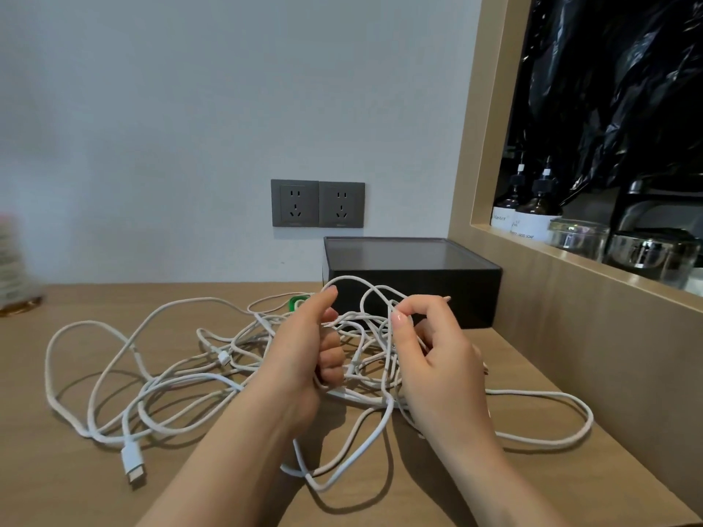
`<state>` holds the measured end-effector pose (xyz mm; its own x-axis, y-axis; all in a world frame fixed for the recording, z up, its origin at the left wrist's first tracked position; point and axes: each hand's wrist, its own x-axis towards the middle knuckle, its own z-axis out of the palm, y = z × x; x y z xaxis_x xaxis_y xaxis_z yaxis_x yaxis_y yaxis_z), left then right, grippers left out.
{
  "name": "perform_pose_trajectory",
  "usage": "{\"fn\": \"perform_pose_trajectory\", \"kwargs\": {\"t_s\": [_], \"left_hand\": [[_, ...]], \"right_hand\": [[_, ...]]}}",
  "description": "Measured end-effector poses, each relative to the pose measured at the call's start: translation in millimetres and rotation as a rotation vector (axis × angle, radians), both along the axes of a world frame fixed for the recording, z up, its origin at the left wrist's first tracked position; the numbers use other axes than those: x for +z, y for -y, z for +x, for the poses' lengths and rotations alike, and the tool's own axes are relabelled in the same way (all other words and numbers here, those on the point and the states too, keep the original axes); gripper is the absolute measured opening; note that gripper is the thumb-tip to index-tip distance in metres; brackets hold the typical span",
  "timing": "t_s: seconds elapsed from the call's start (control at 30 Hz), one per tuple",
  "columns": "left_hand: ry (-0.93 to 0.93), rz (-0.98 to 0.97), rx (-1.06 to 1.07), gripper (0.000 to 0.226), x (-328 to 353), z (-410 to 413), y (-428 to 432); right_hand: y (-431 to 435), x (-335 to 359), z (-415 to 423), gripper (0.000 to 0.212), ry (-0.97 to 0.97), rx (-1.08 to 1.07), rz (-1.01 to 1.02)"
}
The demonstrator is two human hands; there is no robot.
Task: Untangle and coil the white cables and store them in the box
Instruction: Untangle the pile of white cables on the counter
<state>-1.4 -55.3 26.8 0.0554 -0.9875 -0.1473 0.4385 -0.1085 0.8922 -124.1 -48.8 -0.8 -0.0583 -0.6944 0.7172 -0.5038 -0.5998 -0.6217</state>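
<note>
Wooden tabletop [76, 488] against a pale wall. Nearest, one USB-C plug [133, 462] lies free at front left. The white cables [224, 357] form one tangle on the tabletop, in front of the black box [411, 275]; their number cannot be determined. Two hands work in it: the left hand [304, 359] has its grip curled around several strands; the right hand [430, 363] pinches one strand between thumb and forefinger. Risk: pulling that strand against the held bundle would likely tighten knots. Behind: one black box, lid apparently on, requiring opening before storage; two wall sockets [295, 203].
</note>
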Motion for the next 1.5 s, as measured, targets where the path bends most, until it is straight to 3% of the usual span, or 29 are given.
{"fn": "perform_pose_trajectory", "kwargs": {"t_s": [0.13, 0.23, 0.37, 0.5, 0.7, 0.93, 1.2, 1.3, 1.5], "left_hand": [[-0.123, -0.005, -0.031, 0.025, 11, 8, 7], [-0.102, -0.038, -0.03, 0.022, 15, 9, 8], [0.007, -0.102, -0.05, 0.026, 10, 13, 5], [-0.054, -0.115, -0.063, 0.026, 13, 18, 3], [0.136, -0.202, -0.025, 0.024, 11, 18, -2], [0.132, -0.247, -0.097, 0.029, 14, 19, -5], [0.026, -0.283, -0.044, 0.029, 12, 19, -1], [-0.033, -0.276, 0.035, 0.037, 12, 21, 2], [0.079, -0.321, 0.029, 0.06, 10, 15, 1]], "right_hand": [[17, 21, -5, 0.018, 0.164, -0.02, 0.085], [22, 30, -9, 0.02, 0.261, -0.029, 0.139], [15, 23, -2, 0.019, 0.17, 0.037, 0.165], [8, 27, -2, 0.02, 0.102, 0.101, 0.124], [-3, 38, -13, 0.025, 0.088, 0.23, 0.118], [-6, 35, -3, 0.014, 0.094, 0.188, 0.083], [-7, 33, -1, 0.023, -0.115, 0.167, 0.085], [-10, 35, 0, 0.027, -0.136, 0.26, 0.082], [-10, 30, 10, 0.016, -0.248, 0.235, 0.08]]}}
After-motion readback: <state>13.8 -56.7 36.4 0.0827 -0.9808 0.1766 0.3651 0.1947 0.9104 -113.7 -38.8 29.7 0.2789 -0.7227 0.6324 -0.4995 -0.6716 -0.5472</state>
